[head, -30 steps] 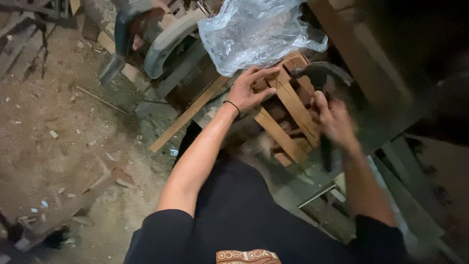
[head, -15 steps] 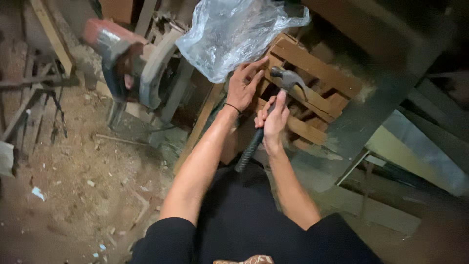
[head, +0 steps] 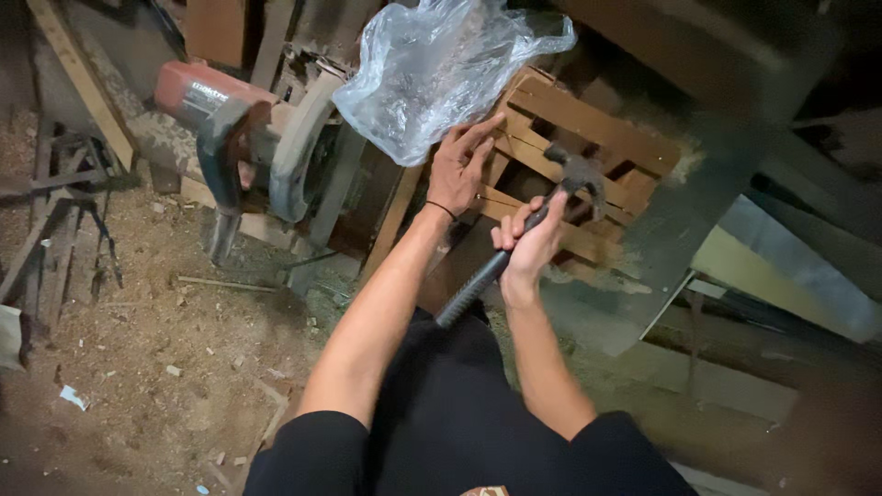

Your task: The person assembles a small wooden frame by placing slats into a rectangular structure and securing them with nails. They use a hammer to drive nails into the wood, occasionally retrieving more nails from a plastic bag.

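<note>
Right hand (head: 530, 246) wrapped tight around a hammer (head: 514, 248), grip pressed shut near the upper part of the black ribbed handle, the rest of the handle sticking out down-left below the fist. Metal hammer head up and to the right of the fist, over the slats of a small wooden crate (head: 588, 156); cannot tell whether touching the wood. Left hand (head: 457, 168) laid flat on the crate's left edge, fingers spread and pointing up, grip pinching nothing, a thin dark band around the wrist. Crate tilted, resting among dark boards and beams on the right. Just above the left hand, a crumpled clear plastic bag (head: 441, 69), lower edge near the fingertips. Further left, a power saw (head: 248, 129) with a red motor housing, grey guard and dark handle, standing on planks. Below and to the left, dirt floor (head: 156, 367) strewn with sawdust, chips and wood scraps. Black sleeves and dark clothing along the bottom edge.
</note>
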